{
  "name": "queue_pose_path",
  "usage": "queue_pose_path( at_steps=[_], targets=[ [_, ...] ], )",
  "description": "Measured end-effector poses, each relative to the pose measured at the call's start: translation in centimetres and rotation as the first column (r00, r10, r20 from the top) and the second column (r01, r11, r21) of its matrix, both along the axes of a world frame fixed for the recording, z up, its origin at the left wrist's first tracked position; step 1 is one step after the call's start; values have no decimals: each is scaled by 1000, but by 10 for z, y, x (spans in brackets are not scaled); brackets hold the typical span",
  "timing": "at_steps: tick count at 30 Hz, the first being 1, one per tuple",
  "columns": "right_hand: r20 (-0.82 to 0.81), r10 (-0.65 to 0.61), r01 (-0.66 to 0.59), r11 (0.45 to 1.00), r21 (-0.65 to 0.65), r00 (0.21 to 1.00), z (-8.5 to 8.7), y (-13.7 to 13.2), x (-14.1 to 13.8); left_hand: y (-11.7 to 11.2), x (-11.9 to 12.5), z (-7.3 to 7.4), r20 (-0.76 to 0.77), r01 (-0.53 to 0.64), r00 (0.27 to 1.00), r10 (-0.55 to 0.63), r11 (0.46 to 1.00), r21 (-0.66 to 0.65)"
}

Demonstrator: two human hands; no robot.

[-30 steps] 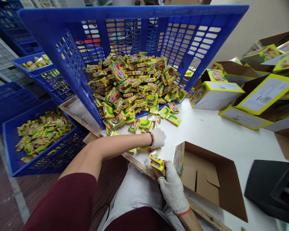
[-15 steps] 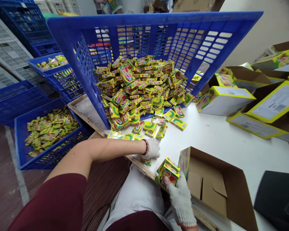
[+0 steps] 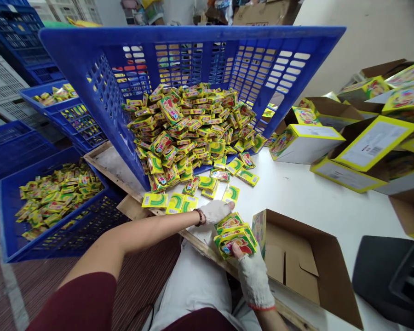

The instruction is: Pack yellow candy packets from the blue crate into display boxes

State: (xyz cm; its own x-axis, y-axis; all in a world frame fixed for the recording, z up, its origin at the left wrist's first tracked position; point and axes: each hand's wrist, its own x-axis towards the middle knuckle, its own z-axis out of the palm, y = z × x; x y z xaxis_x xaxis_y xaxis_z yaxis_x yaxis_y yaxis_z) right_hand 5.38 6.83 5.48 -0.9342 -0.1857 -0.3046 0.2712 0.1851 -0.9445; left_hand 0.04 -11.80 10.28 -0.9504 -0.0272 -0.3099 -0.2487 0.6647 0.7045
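My right hand (image 3: 251, 275), in a white knit glove, grips a stack of small yellow-green packets (image 3: 235, 235) just left of an open brown carton (image 3: 296, 262) lying on the white table (image 3: 317, 202). My left hand (image 3: 214, 211), also gloved, rests its fingers on the top of that stack, near loose packets (image 3: 174, 202) at the table edge. A tilted blue crate (image 3: 193, 69) behind spills a big heap of the same packets (image 3: 193, 128) onto the table.
Printed yellow cartons (image 3: 307, 142) crowd the table's right side, with more (image 3: 372, 151) behind. A black object (image 3: 393, 276) lies at the lower right. Blue crates holding packets (image 3: 55, 197) stand on the floor to the left. A wooden strip (image 3: 200, 246) edges the table.
My right hand turned the packet stack flat and lowered it a little. My left hand left the table edge and came over to the top of the stack.
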Motion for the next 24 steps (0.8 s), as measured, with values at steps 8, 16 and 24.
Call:
queue_pose_path(
  at_steps=[8, 16, 24],
  targets=[
    [-17, -153, 153, 988, -25, 988, -1, -24, -20, 30, -37, -9, 83, -121, 990, 117, 992, 36],
    [203, -58, 138, 903, -407, 977, -10, -28, -12, 13, -2, -21, 105, -178, 980, 168, 980, 93],
    [200, -89, 172, 878, -447, 976, -20, -28, -15, 24, -30, -18, -36, -166, 986, 164, 985, -43]
  ],
)
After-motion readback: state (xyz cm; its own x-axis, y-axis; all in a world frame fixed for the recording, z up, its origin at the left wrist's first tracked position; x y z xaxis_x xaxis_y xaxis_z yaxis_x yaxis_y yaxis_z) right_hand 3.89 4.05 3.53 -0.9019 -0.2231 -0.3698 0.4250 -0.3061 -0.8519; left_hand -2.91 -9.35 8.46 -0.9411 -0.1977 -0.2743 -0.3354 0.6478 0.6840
